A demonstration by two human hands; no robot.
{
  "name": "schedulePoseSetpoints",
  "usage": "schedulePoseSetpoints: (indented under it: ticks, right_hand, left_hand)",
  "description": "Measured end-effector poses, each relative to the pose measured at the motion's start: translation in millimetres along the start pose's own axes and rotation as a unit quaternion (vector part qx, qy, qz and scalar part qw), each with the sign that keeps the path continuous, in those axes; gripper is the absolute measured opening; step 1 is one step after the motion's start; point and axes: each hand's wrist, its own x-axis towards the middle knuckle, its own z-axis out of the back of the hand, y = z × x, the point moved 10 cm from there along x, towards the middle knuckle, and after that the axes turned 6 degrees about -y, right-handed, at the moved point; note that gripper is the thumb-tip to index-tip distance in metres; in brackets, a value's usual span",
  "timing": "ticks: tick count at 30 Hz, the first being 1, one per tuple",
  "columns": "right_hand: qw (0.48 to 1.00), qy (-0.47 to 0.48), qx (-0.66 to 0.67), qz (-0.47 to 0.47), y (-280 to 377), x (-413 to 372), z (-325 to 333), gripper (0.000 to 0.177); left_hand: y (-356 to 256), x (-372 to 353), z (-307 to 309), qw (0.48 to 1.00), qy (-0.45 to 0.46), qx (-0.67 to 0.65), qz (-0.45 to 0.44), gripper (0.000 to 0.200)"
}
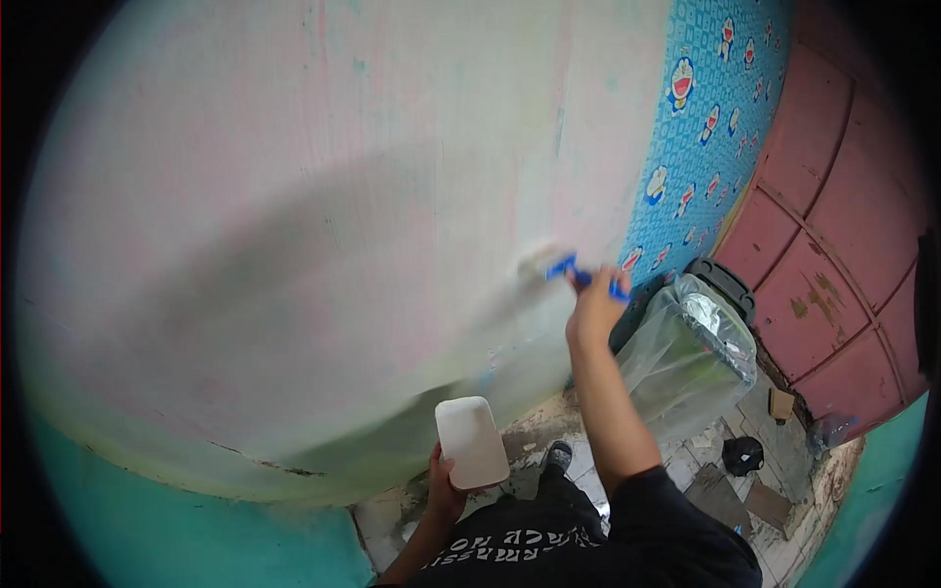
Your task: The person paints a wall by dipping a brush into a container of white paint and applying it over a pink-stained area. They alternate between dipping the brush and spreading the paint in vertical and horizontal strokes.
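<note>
My right hand (600,299) is closed round the blue handle of a paintbrush (562,266). The brush's pale bristles meet the whitish wall (392,196), which shows pink and green patches. Lower down, my left hand (446,480) grips the left side of a white rectangular tray (472,441), held in front of my body near the wall's lower part. The tray's inside looks white; whether it holds paint I cannot tell.
Blue cartoon-patterned wallpaper (701,118) covers the wall to the right. Beside it stands a bin lined with clear plastic (676,358). Further right is a pink panelled door (833,225). A black bag (743,455) and cardboard pieces (768,504) lie on the tiled floor.
</note>
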Motion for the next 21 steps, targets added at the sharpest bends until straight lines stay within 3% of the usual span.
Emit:
schedulePoseSetpoints:
  ticks: [5, 9, 11, 14, 18, 21]
  right_hand:
    - [0.973, 0.121, 0.156, 0.117, 160, 17, -177, 0.012]
    - [0.958, 0.130, 0.207, 0.147, 193, 19, -197, 0.016]
    - [0.956, 0.131, 0.221, 0.141, 165, 21, -164, 0.017]
    - [0.988, 0.091, 0.072, 0.103, 68, 15, -63, 0.013]
    - [0.995, -0.055, -0.085, 0.009, -60, -7, 102, 0.011]
    - [0.979, -0.117, -0.162, -0.047, -99, -18, 148, 0.010]
  left_hand:
    - [10, 4, 10, 1.000, -0.001, -0.020, 0.014, 0.079]
    - [4, 7, 13, 1.000, -0.011, -0.023, -0.004, 0.077]
    - [-2, 8, 9, 1.000, -0.020, -0.016, -0.017, 0.073]
    - [-7, 11, 5, 1.000, -0.004, -0.013, -0.017, 0.071]
    - [-10, 5, -5, 1.000, -0.025, 0.005, -0.003, 0.070]
    - [-6, 7, -1, 1.000, -0.029, 0.004, 0.006, 0.073]
